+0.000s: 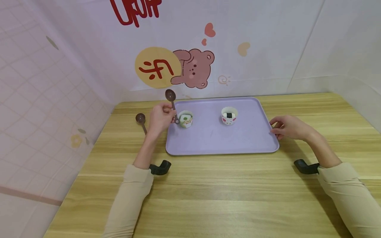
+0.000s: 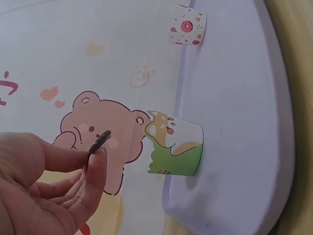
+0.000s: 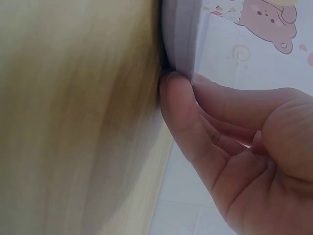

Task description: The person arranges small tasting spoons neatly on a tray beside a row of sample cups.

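Note:
My left hand (image 1: 160,117) pinches the handle of a brown spoon (image 1: 170,95) between thumb and fingers, its bowl pointing up, over the left edge of a lilac tray (image 1: 208,140). In the left wrist view only the end of that spoon (image 2: 101,141) shows between the fingertips. Just beside the hand stands a paper cup with a dog print (image 1: 187,123), holding something white with a green spot. My right hand (image 1: 291,127) grips the tray's right rim, with the thumb and a finger against its edge in the right wrist view.
Another paper cup with pink prints (image 1: 228,121) stands on the tray, holding a white piece with a black band. A second brown spoon (image 1: 140,118) lies on the wooden table (image 1: 208,195) beyond the left forearm. A printed cloth backdrop (image 1: 268,49) rises behind the table.

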`<state>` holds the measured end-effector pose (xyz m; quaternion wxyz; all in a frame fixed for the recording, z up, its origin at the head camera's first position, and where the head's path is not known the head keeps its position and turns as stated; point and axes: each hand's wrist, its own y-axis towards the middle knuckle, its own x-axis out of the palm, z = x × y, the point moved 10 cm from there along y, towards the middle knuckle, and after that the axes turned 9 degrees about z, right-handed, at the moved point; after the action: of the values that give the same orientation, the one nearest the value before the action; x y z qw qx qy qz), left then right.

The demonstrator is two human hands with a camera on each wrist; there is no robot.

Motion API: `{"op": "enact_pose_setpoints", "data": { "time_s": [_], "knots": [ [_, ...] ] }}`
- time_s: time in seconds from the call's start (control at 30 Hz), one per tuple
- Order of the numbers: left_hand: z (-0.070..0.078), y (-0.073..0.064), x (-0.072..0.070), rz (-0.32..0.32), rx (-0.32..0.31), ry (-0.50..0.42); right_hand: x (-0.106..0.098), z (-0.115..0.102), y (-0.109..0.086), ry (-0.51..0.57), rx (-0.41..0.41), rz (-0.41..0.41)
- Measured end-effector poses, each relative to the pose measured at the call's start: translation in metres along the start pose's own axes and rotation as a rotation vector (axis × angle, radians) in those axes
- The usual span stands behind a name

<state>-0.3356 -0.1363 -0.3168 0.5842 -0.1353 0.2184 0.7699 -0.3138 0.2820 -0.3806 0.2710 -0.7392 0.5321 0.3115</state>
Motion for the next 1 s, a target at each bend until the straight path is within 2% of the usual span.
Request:
{"op": "enact_pose_setpoints", "data": {
  "time_s": [0.37, 1.0],
  "knots": [
    [0.003, 0.001, 0.006, 0.007, -0.017, -0.06, 0.0, 0.001, 0.0, -0.011, -0.003, 0.002],
    [0.018, -0.002, 0.019, -0.013, -0.011, -0.127, 0.001, 0.004, 0.002, -0.005, 0.014, 0.007]
  ]
}}
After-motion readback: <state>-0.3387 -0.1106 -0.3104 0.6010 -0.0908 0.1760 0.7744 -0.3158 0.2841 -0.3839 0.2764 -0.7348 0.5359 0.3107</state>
